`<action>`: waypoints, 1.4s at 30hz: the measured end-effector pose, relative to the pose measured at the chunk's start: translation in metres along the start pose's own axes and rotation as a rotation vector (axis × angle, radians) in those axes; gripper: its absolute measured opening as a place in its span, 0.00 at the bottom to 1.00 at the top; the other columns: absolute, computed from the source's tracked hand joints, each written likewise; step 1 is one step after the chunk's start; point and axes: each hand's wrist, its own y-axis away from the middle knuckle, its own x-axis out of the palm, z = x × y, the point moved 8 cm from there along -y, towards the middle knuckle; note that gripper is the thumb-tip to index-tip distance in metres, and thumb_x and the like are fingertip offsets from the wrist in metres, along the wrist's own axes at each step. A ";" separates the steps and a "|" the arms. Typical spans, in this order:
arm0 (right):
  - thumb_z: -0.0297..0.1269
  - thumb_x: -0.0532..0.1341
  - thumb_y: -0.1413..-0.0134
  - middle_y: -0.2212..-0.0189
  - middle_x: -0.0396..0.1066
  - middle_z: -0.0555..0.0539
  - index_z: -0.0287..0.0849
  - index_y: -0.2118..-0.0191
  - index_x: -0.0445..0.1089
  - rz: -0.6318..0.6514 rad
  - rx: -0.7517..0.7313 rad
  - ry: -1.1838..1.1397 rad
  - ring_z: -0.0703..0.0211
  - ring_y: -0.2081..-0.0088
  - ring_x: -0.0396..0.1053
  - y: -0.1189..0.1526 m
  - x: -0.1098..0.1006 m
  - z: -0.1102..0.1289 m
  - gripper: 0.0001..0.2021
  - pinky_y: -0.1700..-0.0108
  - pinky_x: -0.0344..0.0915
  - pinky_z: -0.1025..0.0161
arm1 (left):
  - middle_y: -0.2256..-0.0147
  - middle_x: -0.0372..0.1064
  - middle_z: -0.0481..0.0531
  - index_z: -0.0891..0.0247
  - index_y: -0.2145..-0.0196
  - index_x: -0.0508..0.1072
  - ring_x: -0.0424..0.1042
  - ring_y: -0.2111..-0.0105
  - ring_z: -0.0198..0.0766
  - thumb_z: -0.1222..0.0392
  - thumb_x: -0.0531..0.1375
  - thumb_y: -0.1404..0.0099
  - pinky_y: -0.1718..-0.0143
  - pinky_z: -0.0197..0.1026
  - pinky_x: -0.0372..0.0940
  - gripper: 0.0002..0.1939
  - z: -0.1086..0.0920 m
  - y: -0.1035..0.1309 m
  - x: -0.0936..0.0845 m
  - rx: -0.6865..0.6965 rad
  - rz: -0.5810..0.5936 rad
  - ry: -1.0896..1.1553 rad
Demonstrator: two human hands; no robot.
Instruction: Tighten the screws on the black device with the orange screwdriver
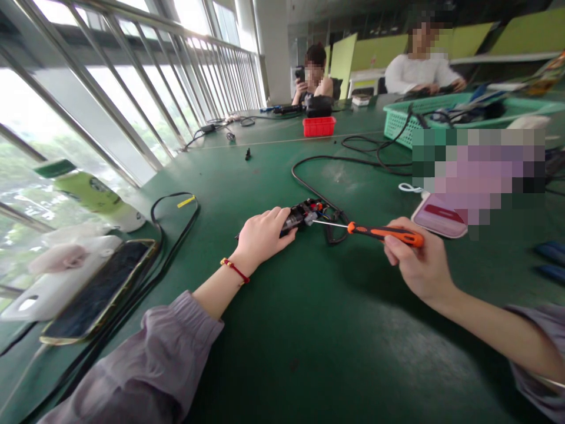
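My left hand is closed over a black corded device lying on the green table, its inner parts exposed at the right end. Small red, orange and grey parts show there; the exact kind of device is unclear. My right hand grips a screwdriver by its orange and black handle. The screwdriver's thin metal shaft points left, and its tip meets or nearly meets the grey part at the device's open end. A black cord loops from the device back across the table.
Left: a green-capped bottle, a phone and black cables. Right: a pink-screened phone and a green basket with tools and cords. Farther back: a red tray, a small black piece and two people seated.
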 end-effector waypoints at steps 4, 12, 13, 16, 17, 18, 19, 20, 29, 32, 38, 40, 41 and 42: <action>0.41 0.55 0.46 0.84 0.55 0.55 0.44 0.73 0.61 -0.030 0.061 -0.041 0.66 0.82 0.54 -0.001 -0.002 -0.009 0.08 0.77 0.50 0.63 | 0.63 0.69 0.48 0.61 0.54 0.64 0.70 0.66 0.38 0.51 0.49 0.37 0.75 0.38 0.56 0.17 0.002 -0.001 0.000 -0.010 0.002 0.019; 0.41 0.55 0.47 0.84 0.54 0.55 0.44 0.75 0.60 -0.056 0.083 -0.047 0.66 0.81 0.53 -0.005 -0.007 -0.015 0.10 0.77 0.49 0.63 | 0.65 0.70 0.50 0.61 0.58 0.66 0.69 0.64 0.40 0.50 0.50 0.39 0.74 0.37 0.56 0.16 0.007 -0.001 0.000 -0.050 0.014 0.020; 0.41 0.55 0.47 0.84 0.54 0.55 0.44 0.75 0.60 -0.057 0.087 -0.045 0.66 0.81 0.53 -0.005 -0.007 -0.016 0.10 0.77 0.49 0.63 | 0.65 0.70 0.50 0.61 0.59 0.66 0.69 0.65 0.40 0.50 0.50 0.39 0.74 0.38 0.56 0.16 0.008 -0.001 0.000 -0.050 0.009 0.018; 0.41 0.55 0.47 0.84 0.54 0.55 0.43 0.76 0.60 -0.049 0.096 -0.027 0.66 0.81 0.53 -0.007 -0.007 -0.017 0.11 0.77 0.50 0.63 | 0.65 0.70 0.49 0.61 0.58 0.66 0.69 0.65 0.40 0.50 0.50 0.39 0.74 0.38 0.56 0.15 0.008 -0.001 0.000 -0.040 -0.015 0.012; 0.40 0.55 0.46 0.84 0.54 0.55 0.43 0.76 0.60 -0.046 0.098 -0.025 0.66 0.81 0.53 -0.007 -0.007 -0.018 0.11 0.76 0.50 0.63 | 0.65 0.70 0.49 0.61 0.58 0.66 0.69 0.65 0.40 0.50 0.50 0.39 0.74 0.38 0.57 0.15 0.007 0.000 0.000 -0.036 -0.023 0.009; 0.40 0.55 0.46 0.84 0.54 0.55 0.43 0.76 0.60 -0.042 0.102 -0.027 0.66 0.81 0.53 -0.007 -0.006 -0.018 0.10 0.76 0.50 0.64 | 0.65 0.70 0.49 0.61 0.58 0.66 0.69 0.65 0.40 0.50 0.50 0.39 0.74 0.39 0.57 0.16 0.007 0.000 0.000 -0.033 -0.032 0.006; 0.40 0.55 0.46 0.84 0.54 0.55 0.43 0.76 0.60 -0.038 0.106 -0.032 0.66 0.81 0.53 -0.007 -0.005 -0.018 0.10 0.76 0.50 0.64 | 0.65 0.70 0.49 0.61 0.58 0.66 0.69 0.66 0.40 0.50 0.50 0.39 0.74 0.39 0.57 0.16 0.007 0.000 0.000 -0.029 -0.038 0.003; 0.41 0.55 0.46 0.84 0.54 0.55 0.43 0.76 0.60 -0.035 0.111 -0.036 0.67 0.81 0.53 -0.007 -0.005 -0.018 0.10 0.77 0.50 0.64 | 0.65 0.70 0.49 0.61 0.58 0.66 0.69 0.66 0.40 0.50 0.50 0.39 0.74 0.39 0.57 0.16 0.007 0.000 0.000 -0.026 -0.043 0.000; 0.42 0.55 0.46 0.83 0.53 0.55 0.43 0.76 0.60 -0.012 0.154 -0.041 0.67 0.81 0.52 -0.007 -0.001 -0.021 0.11 0.78 0.49 0.64 | 0.66 0.70 0.49 0.61 0.59 0.66 0.70 0.66 0.40 0.50 0.50 0.39 0.74 0.40 0.58 0.15 0.005 0.001 -0.001 -0.013 -0.063 -0.015; 0.42 0.55 0.46 0.83 0.54 0.56 0.43 0.76 0.60 -0.003 0.152 -0.043 0.67 0.81 0.53 -0.007 0.000 -0.022 0.11 0.78 0.49 0.64 | 0.67 0.70 0.49 0.61 0.60 0.66 0.70 0.66 0.40 0.50 0.50 0.39 0.74 0.40 0.58 0.15 0.005 0.001 -0.001 -0.015 -0.064 -0.020; 0.41 0.55 0.46 0.83 0.54 0.56 0.43 0.75 0.60 -0.007 0.140 -0.039 0.67 0.81 0.53 -0.007 -0.001 -0.022 0.11 0.77 0.50 0.65 | 0.67 0.70 0.49 0.61 0.60 0.66 0.70 0.67 0.40 0.51 0.50 0.39 0.74 0.39 0.58 0.14 0.006 0.001 -0.001 -0.024 -0.053 -0.014; 0.41 0.54 0.46 0.84 0.54 0.56 0.43 0.76 0.59 -0.006 0.139 -0.038 0.67 0.81 0.53 -0.007 -0.001 -0.022 0.11 0.77 0.50 0.65 | 0.67 0.70 0.50 0.61 0.60 0.66 0.70 0.66 0.40 0.51 0.50 0.39 0.73 0.39 0.58 0.14 0.006 0.001 -0.001 -0.026 -0.045 -0.008; 0.42 0.54 0.46 0.84 0.54 0.56 0.43 0.76 0.59 -0.004 0.140 -0.038 0.67 0.82 0.53 -0.007 -0.001 -0.022 0.11 0.77 0.50 0.65 | 0.67 0.70 0.50 0.61 0.59 0.65 0.70 0.66 0.40 0.51 0.50 0.39 0.73 0.39 0.59 0.14 0.006 0.001 -0.001 -0.026 -0.044 -0.005; 0.42 0.54 0.46 0.85 0.53 0.56 0.43 0.76 0.59 -0.003 0.140 -0.036 0.67 0.82 0.53 -0.007 -0.001 -0.022 0.12 0.78 0.50 0.64 | 0.66 0.70 0.50 0.61 0.59 0.65 0.69 0.66 0.40 0.51 0.50 0.38 0.73 0.39 0.59 0.15 0.006 0.001 -0.001 -0.027 -0.042 -0.003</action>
